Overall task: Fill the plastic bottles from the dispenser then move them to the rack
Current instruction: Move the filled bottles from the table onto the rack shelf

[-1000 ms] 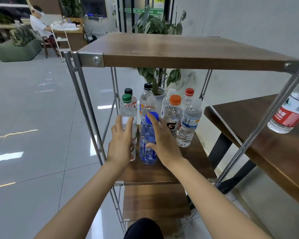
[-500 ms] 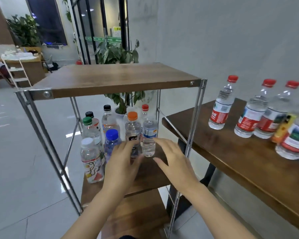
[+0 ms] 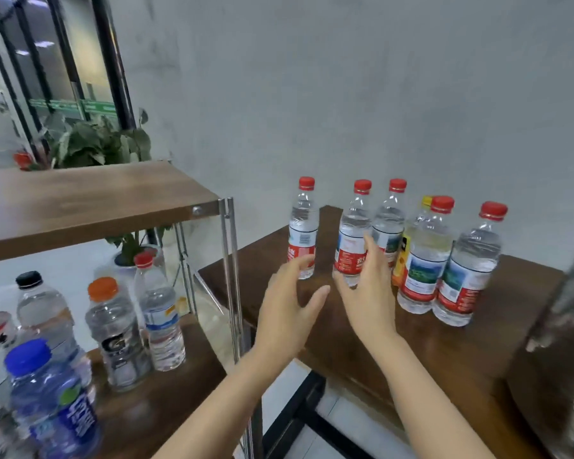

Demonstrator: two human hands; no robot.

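Observation:
Several clear red-capped plastic bottles stand on the dark wooden table [image 3: 478, 359]. My left hand [image 3: 289, 309] is open, its fingertips just short of the leftmost bottle [image 3: 302, 233]. My right hand [image 3: 368, 293] is open with straight fingers lying against the second bottle [image 3: 353, 226]. The rack [image 3: 227, 260], a metal frame with wooden shelves, stands at the left. Its middle shelf carries a blue-capped bottle [image 3: 47, 402], an orange-capped bottle [image 3: 113, 332], a black-capped bottle [image 3: 40, 313] and a small red-capped bottle [image 3: 158, 313].
More red-capped bottles [image 3: 468, 270] and a yellow-labelled one [image 3: 408, 256] crowd the table behind my right hand. A blurred grey object [image 3: 570, 326] fills the right edge. A potted plant [image 3: 96, 144] stands behind the rack, next to a grey wall.
The view has swung right from the rack to the table. Both hands let go of the bottles on the rack shelf and moved over to the red-capped bottles on the table.

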